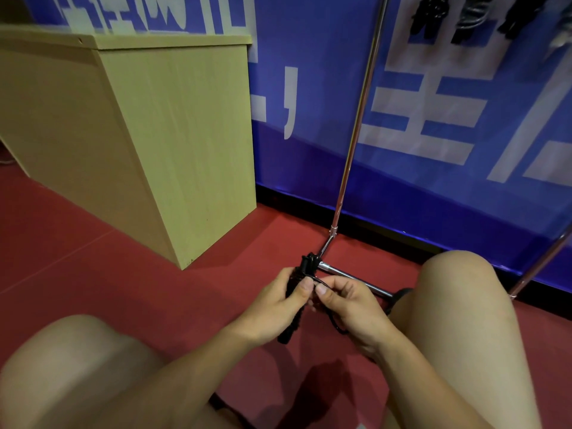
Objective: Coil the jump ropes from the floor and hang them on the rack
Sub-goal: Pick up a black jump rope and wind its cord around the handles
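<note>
I crouch over the red floor with both hands together low in the middle of the head view. My left hand [280, 301] grips the black handles of a jump rope [305, 269], held roughly upright, with the bundle's lower end sticking out below the palm. My right hand [348, 300] pinches the thin black cord right beside the left thumb; a loop of cord hangs under this hand. The chrome rack [356, 131] rises just behind the hands. Several coiled black ropes [433, 13] hang at the top right.
A light wooden cabinet [154, 134] stands at the left against a blue banner wall [309, 88]. The rack's foot bar [356, 278] lies on the floor behind my hands. My bare knees [458, 289] frame both sides. Another black piece lies by my right knee.
</note>
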The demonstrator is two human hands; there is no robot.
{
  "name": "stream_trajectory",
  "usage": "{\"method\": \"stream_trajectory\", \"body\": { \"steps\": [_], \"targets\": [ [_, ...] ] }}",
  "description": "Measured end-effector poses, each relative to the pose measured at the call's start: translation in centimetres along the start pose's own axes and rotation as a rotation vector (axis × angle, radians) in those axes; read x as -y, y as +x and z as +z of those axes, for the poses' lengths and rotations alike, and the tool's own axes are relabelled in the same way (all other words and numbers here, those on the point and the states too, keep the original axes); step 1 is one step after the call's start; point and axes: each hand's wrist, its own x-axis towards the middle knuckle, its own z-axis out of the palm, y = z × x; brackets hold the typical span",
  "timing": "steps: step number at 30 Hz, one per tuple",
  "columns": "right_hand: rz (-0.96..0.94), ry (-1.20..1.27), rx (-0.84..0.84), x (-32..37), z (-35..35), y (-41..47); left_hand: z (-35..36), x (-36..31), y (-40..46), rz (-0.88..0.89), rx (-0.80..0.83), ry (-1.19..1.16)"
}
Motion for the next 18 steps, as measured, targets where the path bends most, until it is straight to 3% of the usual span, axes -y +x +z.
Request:
{"method": "stream_trajectory", "body": {
  "steps": [4, 9, 14, 18],
  "targets": [
    [0.024, -0.020, 0.057, 0.6, -0.3, -0.1, 0.5, -0.4, 0.0, 0.033, -0.026, -0.087],
    [0.070, -0.057, -0.035, 1.3, -1.1, -0.1, 0.4, -1.0, 0.1, 0.003, 0.028, -0.202],
    [0.127, 0.131, -0.045, 1.6, -1.4, -0.2, -0.2, -1.5, 0.0, -0.086, 0.055, -0.347],
    [0.094, 0.132, -0.054, 1.7, -1.8, -0.1, -0.5, -1.8, -0.4, -0.079, 0.104, -0.408]
  ]
}}
